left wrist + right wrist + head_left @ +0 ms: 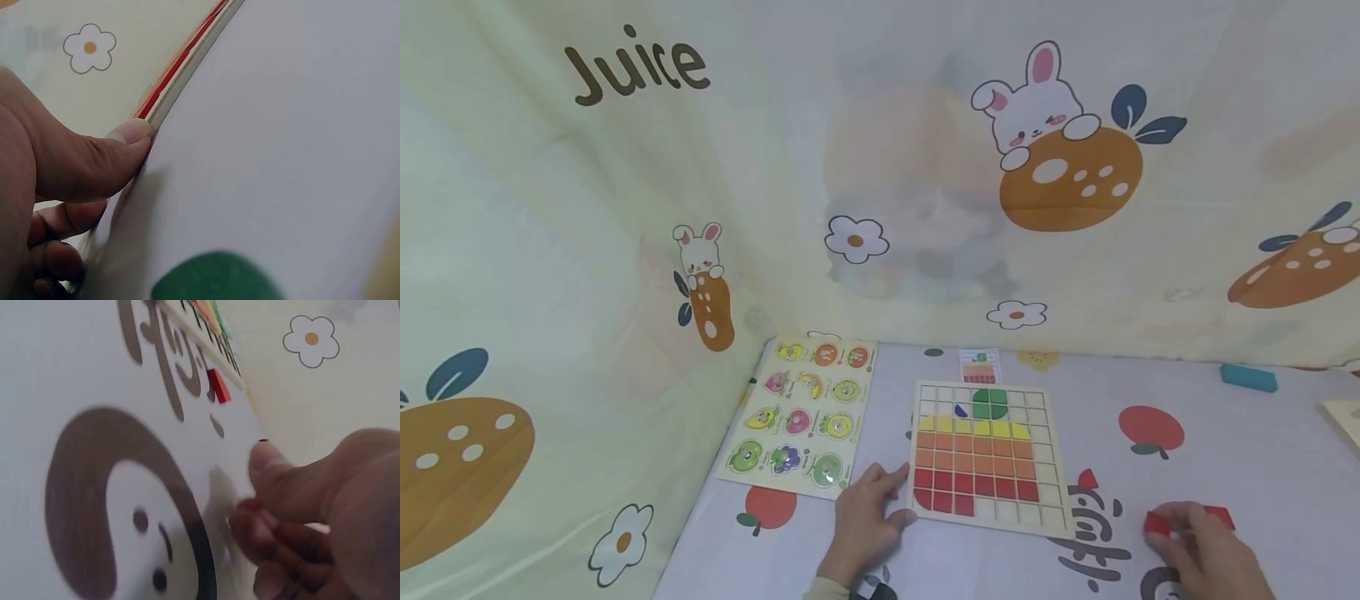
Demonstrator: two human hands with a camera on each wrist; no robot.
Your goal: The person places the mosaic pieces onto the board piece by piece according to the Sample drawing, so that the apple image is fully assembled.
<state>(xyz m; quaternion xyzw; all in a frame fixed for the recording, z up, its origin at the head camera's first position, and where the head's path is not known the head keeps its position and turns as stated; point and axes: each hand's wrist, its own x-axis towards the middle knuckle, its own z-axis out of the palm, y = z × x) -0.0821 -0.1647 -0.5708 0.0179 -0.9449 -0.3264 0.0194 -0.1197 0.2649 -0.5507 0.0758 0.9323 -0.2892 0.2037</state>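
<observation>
My left hand rests at the near left corner of a wooden grid board, its forefinger and thumb touching the edges. In the left wrist view, the thumb presses the board's edge. Rows of red, orange and yellow tiles fill much of the grid, with green tiles and a small blue tile above. To the right of the board, my right hand pinches a red tile between thumb and fingers. Another red tile lies partly behind that hand. A red rounded-corner tile sits beside the board.
A fruit puzzle board lies left of the grid. Behind the grid is a small pattern card. A teal block stands far right, and a pale board juts in at the right edge. Printed cloth hangs behind.
</observation>
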